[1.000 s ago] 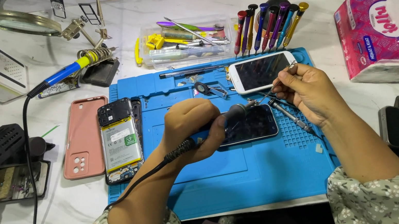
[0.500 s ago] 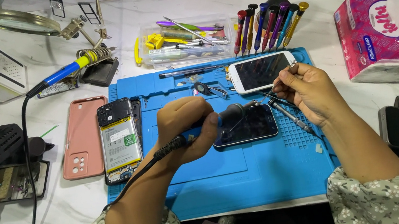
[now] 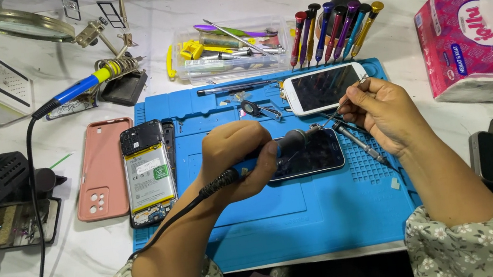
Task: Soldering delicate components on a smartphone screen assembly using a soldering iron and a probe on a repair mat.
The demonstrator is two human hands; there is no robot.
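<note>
White marble-patterned bench top (image 3: 228,6) carrying a blue silicone repair mat (image 3: 308,213). Left hand (image 3: 239,155), fingers clenched round a corded hot-air handpiece (image 3: 265,158), its nozzle over the far edge of a dark smartphone (image 3: 310,155) lying screen-up at the mat's centre. Right hand (image 3: 381,113), fingers pinching fine tweezers (image 3: 344,102) whose tips meet the same edge. Far of it lies a white smartphone (image 3: 324,87); left, an opened phone (image 3: 148,171) showing its battery, beside a pink case (image 3: 104,168). Far right: coloured screwdrivers (image 3: 334,31); right edge: tissue pack (image 3: 471,42).
</note>
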